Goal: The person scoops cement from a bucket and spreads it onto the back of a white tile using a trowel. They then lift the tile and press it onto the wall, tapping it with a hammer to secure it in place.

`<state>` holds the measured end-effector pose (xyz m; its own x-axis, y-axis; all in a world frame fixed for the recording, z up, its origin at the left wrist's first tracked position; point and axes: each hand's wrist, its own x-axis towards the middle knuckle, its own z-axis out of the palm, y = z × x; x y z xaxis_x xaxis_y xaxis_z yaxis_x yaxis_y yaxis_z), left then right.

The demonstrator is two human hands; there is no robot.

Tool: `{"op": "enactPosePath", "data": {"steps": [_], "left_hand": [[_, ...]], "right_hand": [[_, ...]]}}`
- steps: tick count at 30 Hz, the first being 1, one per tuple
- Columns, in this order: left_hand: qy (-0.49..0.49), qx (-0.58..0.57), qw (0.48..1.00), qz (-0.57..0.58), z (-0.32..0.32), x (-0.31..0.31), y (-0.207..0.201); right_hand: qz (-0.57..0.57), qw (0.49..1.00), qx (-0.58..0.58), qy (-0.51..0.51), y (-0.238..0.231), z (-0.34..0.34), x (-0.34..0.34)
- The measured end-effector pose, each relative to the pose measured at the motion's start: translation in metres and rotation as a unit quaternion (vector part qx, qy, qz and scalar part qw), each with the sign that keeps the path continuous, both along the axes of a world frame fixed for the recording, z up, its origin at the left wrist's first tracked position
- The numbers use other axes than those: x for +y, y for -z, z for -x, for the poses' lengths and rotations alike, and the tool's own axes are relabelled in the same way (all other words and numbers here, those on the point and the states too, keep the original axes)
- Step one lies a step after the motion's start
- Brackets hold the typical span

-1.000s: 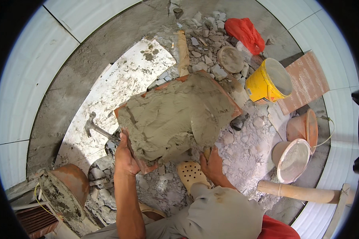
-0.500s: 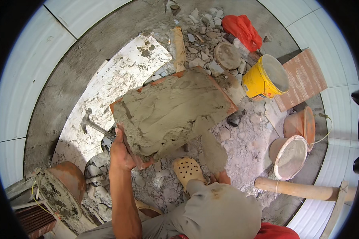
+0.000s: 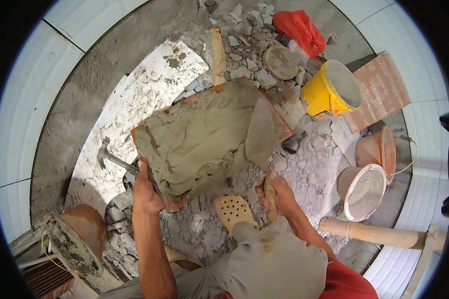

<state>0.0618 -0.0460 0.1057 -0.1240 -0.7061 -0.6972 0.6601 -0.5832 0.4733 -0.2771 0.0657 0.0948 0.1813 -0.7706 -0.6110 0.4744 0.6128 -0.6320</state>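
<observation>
My left hand [image 3: 147, 193] grips the near left edge of a reddish rectangular tile [image 3: 280, 117], thumb on top. Thick grey wet mortar [image 3: 194, 134] covers nearly the whole upper face; only strips of the tile's rim show. In my right hand [image 3: 283, 194] is the wooden handle of a trowel, fingers wrapped round it. The trowel's pointed grey blade [image 3: 260, 130] lies flat over the mortar at the tile's right end. Close to my left hand, a claw hammer [image 3: 115, 158] rests on a white mortar-spattered board [image 3: 144, 84].
Broken rubble [image 3: 304, 164] covers the floor beneath the tile. To the right stand a yellow bucket [image 3: 314, 93], two more buckets and a bamboo pole [image 3: 374, 233]. A red plastic bag [image 3: 299, 31] lies at the back. Mortar fills a tilted container [image 3: 75, 251] at lower left. My foot wears a beige clog [image 3: 233, 212].
My right hand has come out from behind my knee, moving up and forward with the trowel. The blade has swung from beside the tile's near edge to over its right end.
</observation>
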Motion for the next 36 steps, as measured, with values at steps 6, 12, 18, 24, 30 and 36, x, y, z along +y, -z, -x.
{"op": "enactPosePath", "data": {"steps": [6, 12, 18, 24, 30, 36], "left_hand": [[-0.007, -0.001, 1.000, 0.010, 0.006, 0.004, 0.002], [0.026, -0.019, 0.999, 0.018, 0.000, 0.000, 0.010], [0.026, -0.061, 0.998, 0.007, 0.005, -0.003, 0.006], [0.006, -0.079, 0.997, 0.008, 0.008, -0.003, 0.006], [0.000, -0.106, 0.994, 0.013, 0.010, -0.001, 0.012], [0.006, -0.082, 0.996, 0.025, 0.007, -0.003, 0.021]], "right_hand": [[-0.044, 0.977, 0.141, -0.151, 0.012, 0.017, 0.075], [-0.109, 0.941, 0.282, -0.151, -0.007, 0.039, 0.139], [0.163, 0.732, 0.643, -0.158, -0.063, 0.057, 0.087], [0.219, 0.588, 0.690, -0.361, -0.101, 0.087, 0.007], [0.257, 0.576, 0.690, -0.356, -0.101, 0.102, -0.045], [0.241, 0.610, 0.676, -0.335, -0.092, 0.114, -0.075]]}}
